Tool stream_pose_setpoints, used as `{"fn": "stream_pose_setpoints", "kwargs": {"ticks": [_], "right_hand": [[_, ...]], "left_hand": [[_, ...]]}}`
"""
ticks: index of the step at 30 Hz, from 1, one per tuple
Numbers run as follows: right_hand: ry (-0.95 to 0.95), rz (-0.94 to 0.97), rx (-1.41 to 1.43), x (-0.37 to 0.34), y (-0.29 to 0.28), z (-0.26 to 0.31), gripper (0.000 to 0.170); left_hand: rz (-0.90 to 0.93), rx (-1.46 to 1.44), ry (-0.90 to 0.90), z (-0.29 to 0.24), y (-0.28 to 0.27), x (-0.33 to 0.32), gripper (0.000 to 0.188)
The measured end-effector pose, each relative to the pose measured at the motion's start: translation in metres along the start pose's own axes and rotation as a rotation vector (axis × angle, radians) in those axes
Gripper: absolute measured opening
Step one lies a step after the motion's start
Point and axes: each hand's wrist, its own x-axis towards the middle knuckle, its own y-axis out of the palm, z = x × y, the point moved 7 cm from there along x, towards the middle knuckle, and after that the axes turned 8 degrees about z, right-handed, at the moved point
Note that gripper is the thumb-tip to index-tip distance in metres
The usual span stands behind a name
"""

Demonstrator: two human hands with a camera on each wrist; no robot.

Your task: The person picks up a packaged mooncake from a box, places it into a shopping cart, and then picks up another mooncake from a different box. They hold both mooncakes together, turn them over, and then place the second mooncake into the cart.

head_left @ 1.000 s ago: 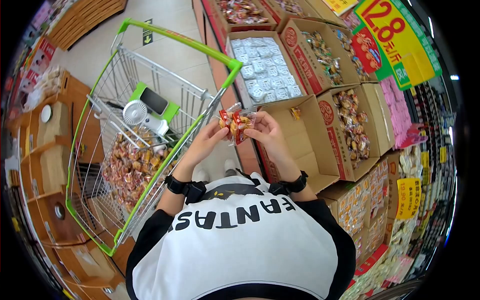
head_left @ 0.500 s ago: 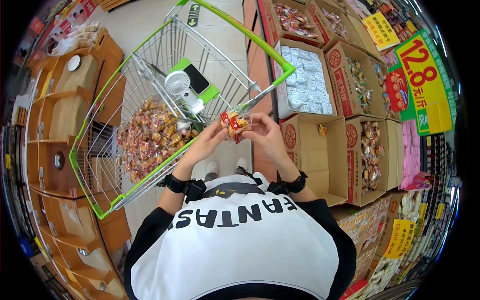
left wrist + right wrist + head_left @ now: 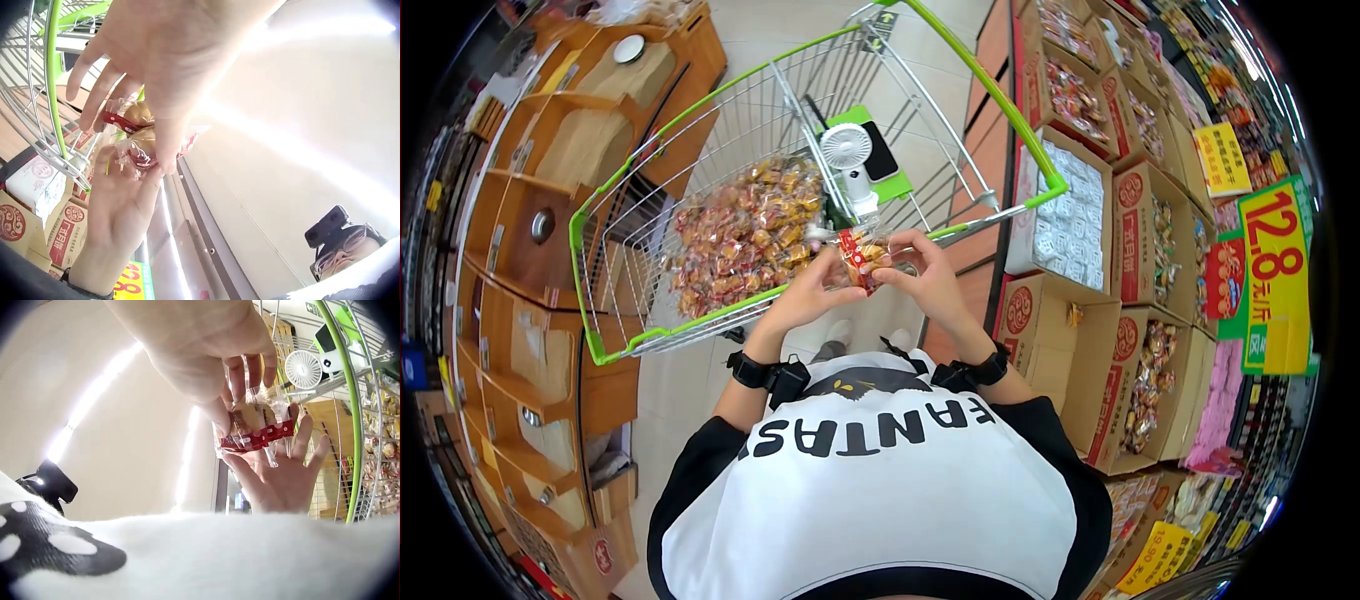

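Small pastries in clear and red wrappers (image 3: 860, 258) are held up in front of the chest, over the near side of the cart. My right hand (image 3: 930, 282) pinches them between thumb and fingers. In the right wrist view the red band of the wrapper (image 3: 253, 439) shows beneath my right fingers. My left hand (image 3: 805, 300) is at their other side, its fingers straight and spread behind the wrappers (image 3: 284, 481). The left wrist view shows two rounded brown pastries (image 3: 144, 139) through the film, beside my left thumb.
A green-edged shopping cart (image 3: 1040, 165) holds a large heap of wrapped pastries (image 3: 750, 225), a white fan (image 3: 847, 150) and a phone (image 3: 882, 150). Cardboard boxes of packaged sweets (image 3: 1145, 390) line the right, under price signs (image 3: 1275, 270). Wooden shelves (image 3: 530, 240) stand left.
The view has turned left, so the cart now lies straight ahead and the boxes farther right. My left thumb has moved down from the wrappers' front; my right hand keeps its pinch.
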Motion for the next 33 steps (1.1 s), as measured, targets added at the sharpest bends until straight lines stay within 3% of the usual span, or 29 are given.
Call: {"fn": "stream_pose_setpoints", "kwargs": {"ticks": [9,11,15,19,20,26,33], "right_hand": [[-0.064,0.226,-0.076,0.047,0.068,-0.004,0.034],[-0.048,0.293,-0.244,0.054,0.082,-0.006,0.033],[-0.081,0.354,-0.15,0.063,0.106,-0.021,0.042],[0.071,0.512,-0.082,0.068,0.131,-0.038,0.044],[0.239,0.498,0.081,0.062,0.132,-0.041,0.041],[0.216,0.463,0.083,0.074,0.139,-0.069,0.04],[0.322,0.455,0.046,0.081,0.146,-0.095,0.039]], "left_hand": [[-0.33,-0.046,-0.031,0.015,-0.046,-0.055,0.04],[-0.404,-0.066,-0.028,0.018,-0.056,-0.067,0.036],[-0.476,-0.031,-0.091,0.024,-0.069,-0.086,0.031],[-0.573,-0.054,-0.026,0.031,-0.082,-0.098,0.029],[-0.573,-0.074,0.001,0.03,-0.083,-0.099,0.03],[-0.587,-0.027,-0.165,0.045,-0.091,-0.108,0.036],[-0.712,-0.142,-0.193,0.06,-0.102,-0.118,0.037]]}}
